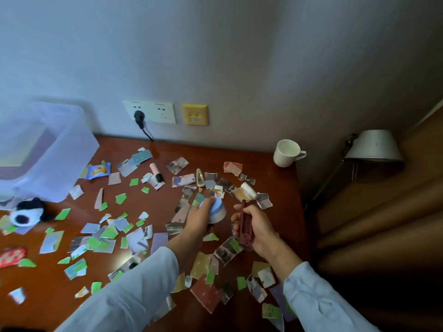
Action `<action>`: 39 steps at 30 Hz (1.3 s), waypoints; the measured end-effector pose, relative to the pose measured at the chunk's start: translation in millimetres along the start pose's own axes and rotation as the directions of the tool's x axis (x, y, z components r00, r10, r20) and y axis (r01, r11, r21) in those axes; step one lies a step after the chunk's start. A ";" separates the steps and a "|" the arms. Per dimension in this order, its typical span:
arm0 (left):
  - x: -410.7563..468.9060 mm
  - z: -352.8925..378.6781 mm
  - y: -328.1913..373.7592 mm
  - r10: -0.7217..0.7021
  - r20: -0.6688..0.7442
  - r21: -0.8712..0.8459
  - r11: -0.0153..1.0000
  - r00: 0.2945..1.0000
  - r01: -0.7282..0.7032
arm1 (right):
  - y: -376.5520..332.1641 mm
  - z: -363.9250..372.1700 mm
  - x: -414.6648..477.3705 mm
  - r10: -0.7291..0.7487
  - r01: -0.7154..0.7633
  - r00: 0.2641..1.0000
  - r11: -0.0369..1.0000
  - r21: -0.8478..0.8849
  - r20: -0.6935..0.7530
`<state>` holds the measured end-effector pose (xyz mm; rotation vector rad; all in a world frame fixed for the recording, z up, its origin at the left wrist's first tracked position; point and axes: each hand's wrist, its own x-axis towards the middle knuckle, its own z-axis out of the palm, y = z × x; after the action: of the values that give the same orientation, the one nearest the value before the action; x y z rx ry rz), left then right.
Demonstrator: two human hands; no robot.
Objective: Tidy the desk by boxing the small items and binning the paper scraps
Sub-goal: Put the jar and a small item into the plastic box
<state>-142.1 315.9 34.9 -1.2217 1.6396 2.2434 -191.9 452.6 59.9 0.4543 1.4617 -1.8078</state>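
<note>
Desk [163, 202] under paper scraps [121, 198], mug [286, 153], clear box [43, 149]

- small round jar [219, 213], pale blue lid, tilted in the grip of the left hand [197, 220]
- dark red folding comb [245, 230], near upright in the fist of the right hand [257, 226]
- torn paper scraps [105, 236], lying flat all round both grips
- translucent plastic box [48, 149], well left of the jar grip

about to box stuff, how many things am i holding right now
2: a round blue-and-white tub in the left hand, a dark red comb in the right hand. Palms partly hidden.
</note>
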 end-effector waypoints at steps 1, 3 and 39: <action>-3.0 -10.3 5.1 0.012 -0.012 -0.010 1.000 1.000 -0.012 | 0.2 10.2 -2.3 -0.003 0.003 1.000 1.000 -0.017 0.018; -9.5 -32.2 16.1 0.038 -0.043 -0.016 0.999 0.998 -0.039 | 0.8 33.6 -6.6 0.001 0.002 0.998 0.999 -0.045 0.060; 32.9 -467.8 208.9 0.258 -0.139 -0.099 0.957 0.956 -0.272 | 55.2 502.4 26.8 -0.096 0.126 0.961 0.987 -0.102 0.260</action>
<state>-20.3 -174.4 126.4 -1.2585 1.8402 2.5003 -78.5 -33.0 146.8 0.0767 1.4264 -1.7798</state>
